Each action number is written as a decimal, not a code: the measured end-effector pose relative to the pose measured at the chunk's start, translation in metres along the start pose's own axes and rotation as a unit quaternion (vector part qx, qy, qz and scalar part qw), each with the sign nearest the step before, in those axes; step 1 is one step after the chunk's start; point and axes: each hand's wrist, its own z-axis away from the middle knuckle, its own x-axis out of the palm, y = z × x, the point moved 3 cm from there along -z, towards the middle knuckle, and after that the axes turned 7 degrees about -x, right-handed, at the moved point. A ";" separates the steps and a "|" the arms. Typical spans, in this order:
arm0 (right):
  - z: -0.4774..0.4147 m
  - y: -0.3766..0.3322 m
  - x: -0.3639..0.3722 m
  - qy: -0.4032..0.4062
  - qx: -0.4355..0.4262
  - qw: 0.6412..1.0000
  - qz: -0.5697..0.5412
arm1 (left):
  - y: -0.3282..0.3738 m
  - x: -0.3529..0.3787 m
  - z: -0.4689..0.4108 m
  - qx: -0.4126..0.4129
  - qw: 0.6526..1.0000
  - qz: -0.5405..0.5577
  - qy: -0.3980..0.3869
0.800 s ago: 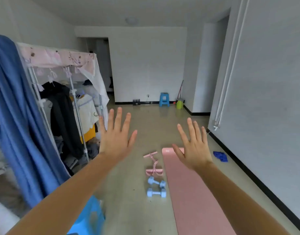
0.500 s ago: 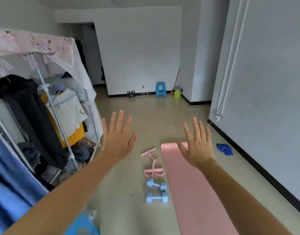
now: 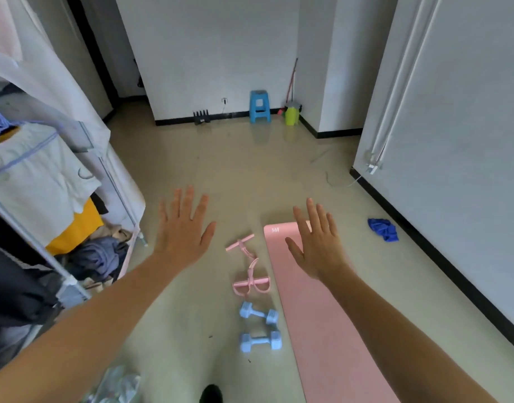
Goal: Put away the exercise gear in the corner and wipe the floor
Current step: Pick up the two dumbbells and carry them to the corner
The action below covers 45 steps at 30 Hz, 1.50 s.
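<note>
The exercise gear lies on the floor (image 3: 220,170): a pink mat (image 3: 322,330) (its near end cut off by the frame), a pink pull-band (image 3: 248,271) just left of it, and two blue dumbbells (image 3: 260,327) nearer still. The left hand (image 3: 183,228) and right hand (image 3: 318,242) are raised with fingers spread, holding nothing; the right hides part of the mat's far edge. A blue cloth (image 3: 383,229) lies near the right wall.

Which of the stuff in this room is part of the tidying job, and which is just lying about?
For the job: pink mat, pink pull-rope exerciser, two blue dumbbells, and probably the blue cloth for wiping.
Just lying about: blue stool, green container, hanging clothes.
</note>
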 end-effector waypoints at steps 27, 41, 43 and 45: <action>-0.067 -0.040 0.615 -0.451 0.260 0.806 -0.281 | 0.118 0.699 -0.090 0.201 0.852 0.120 -0.469; 0.014 -0.120 0.968 -0.244 0.729 0.347 -0.537 | 0.226 1.037 0.047 0.351 0.789 0.070 -0.499; 0.017 -0.124 0.992 -0.169 0.759 0.302 -0.551 | 0.235 1.057 0.060 0.330 0.793 0.080 -0.505; 0.021 -0.129 1.009 -0.084 0.771 0.249 -0.580 | 0.240 1.069 0.064 0.306 0.813 0.092 -0.487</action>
